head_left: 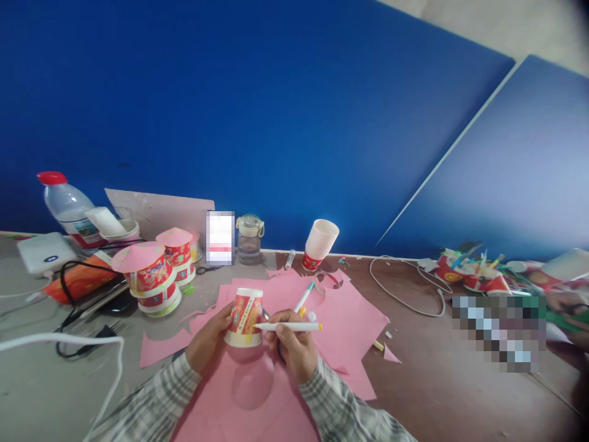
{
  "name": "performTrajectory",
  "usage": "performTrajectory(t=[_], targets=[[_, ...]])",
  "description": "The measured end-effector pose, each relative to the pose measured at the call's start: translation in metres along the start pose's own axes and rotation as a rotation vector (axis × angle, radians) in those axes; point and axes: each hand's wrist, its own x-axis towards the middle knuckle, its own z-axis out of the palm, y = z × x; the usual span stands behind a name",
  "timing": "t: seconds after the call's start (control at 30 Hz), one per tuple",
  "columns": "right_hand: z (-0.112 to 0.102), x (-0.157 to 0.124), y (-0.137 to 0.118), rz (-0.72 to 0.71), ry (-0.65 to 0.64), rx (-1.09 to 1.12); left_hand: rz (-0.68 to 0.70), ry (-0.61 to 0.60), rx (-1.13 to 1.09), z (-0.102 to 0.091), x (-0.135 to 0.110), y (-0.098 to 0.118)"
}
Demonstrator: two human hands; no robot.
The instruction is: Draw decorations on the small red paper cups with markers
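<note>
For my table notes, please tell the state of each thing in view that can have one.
Paper cup: held in left hand
Marker: uncapped, held in right hand
Red-capped bottle: closed
Clear jar: lid on
Cup stack: nested, mouths up
Front cup model: pink cone on top
Black plug: unplugged
White box: small display lit
Pink sheets: cut, overlapping

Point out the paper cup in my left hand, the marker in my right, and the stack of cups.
Paper cup (pixel 246 317): head view, middle of its printed side.
Marker (pixel 300 326): head view, on its white barrel.
Stack of cups (pixel 319 245): head view, on its white nested part.
</note>
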Motion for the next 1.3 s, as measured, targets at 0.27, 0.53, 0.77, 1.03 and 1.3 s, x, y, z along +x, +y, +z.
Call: performTrajectory(t=[0.27,0.53,0.77,1.03,1.3], targets=[[0.000,0.001,-0.002,0.002,0.014,0.010,-0.016,-0.025,-0.007,0.003,-0.001,0.001],[-0.001,0.001,0.000,0.007,0.023,0.013,-0.011,-0.004,-0.005,0.004,-0.002,0.002],[0.001,0.000,-0.002,0.020,-0.003,-0.010,-0.001,-0.034,-0.019,0.000,0.000,0.000],[0.006,0.001,-0.005,-0.026,-0.020,-0.031,0.011,0.000,-0.012,-0.002,0.000,-0.002],[0.014,-0.006,-0.015,-0.031,-0.057,-0.124,0.020,-0.002,-0.003,-0.003,0.001,-0.003]])
